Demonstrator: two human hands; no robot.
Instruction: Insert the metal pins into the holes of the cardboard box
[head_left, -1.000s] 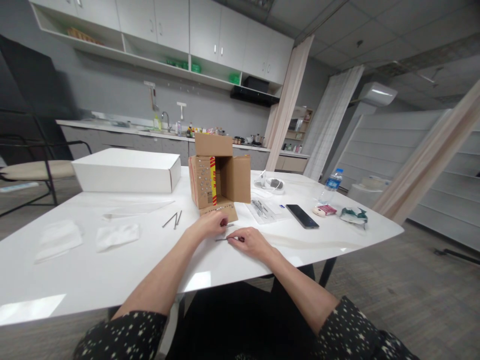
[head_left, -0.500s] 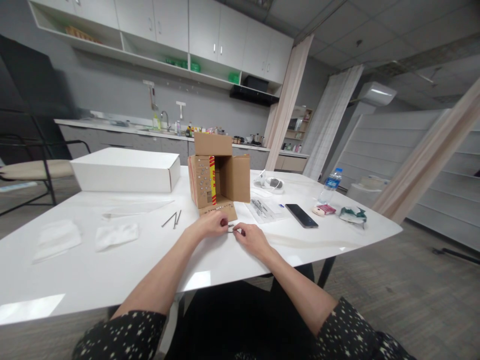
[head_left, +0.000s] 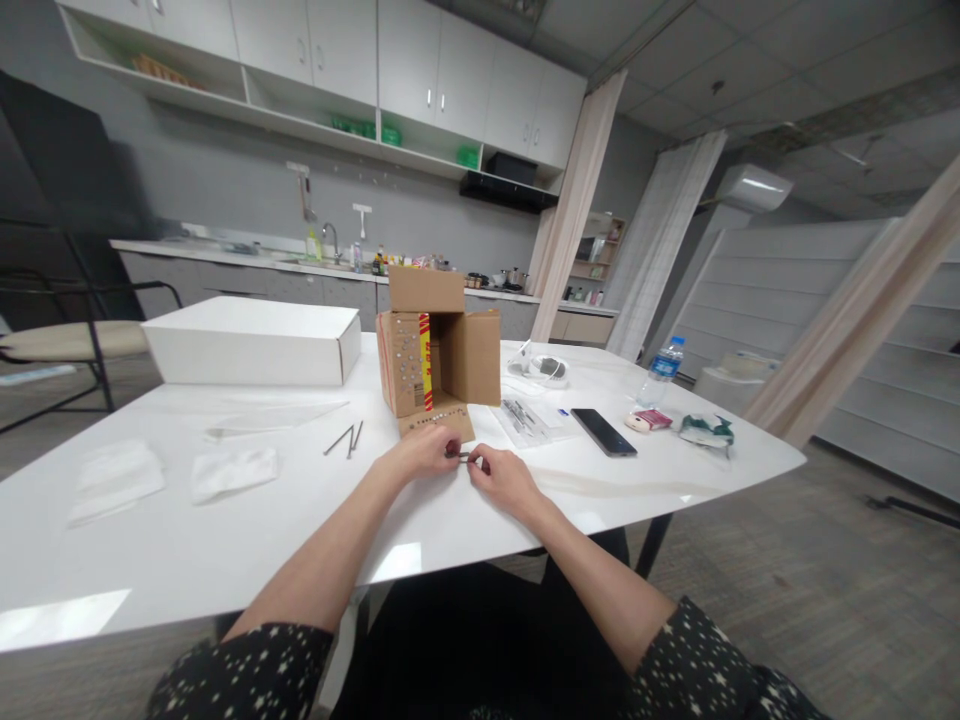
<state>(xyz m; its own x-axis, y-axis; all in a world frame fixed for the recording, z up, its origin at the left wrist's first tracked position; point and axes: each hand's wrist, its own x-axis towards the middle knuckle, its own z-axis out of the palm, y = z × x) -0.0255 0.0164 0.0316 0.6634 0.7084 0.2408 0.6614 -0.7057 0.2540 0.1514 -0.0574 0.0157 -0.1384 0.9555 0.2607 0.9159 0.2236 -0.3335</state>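
Observation:
Just in front of an open cardboard box point(head_left: 411, 370), my left hand point(head_left: 429, 452) and my right hand point(head_left: 504, 478) are close together over the white table point(head_left: 300, 540). Both are closed in a pinch on a small, thin, dark metal piece point(head_left: 463, 457), one at each end. Its exact kind is too small to make out, and fingers cover part of it. Small shiny bits dot the box's side and its front flap point(head_left: 439, 420). To the left of my left hand lie a few long nail-like metal pieces point(head_left: 346, 440).
A clear bag of metal parts point(head_left: 525, 420) and a phone point(head_left: 603, 432) lie right of the box. Farther right stand a water bottle point(head_left: 661, 372) and small packets point(head_left: 705, 430). A long white box point(head_left: 247, 342) and white cloth-like pieces point(head_left: 234, 472) are on the left.
My fingers have shifted slightly around the small metal piece, and my left hand sits a touch lower and farther right. Everything else stays in place.

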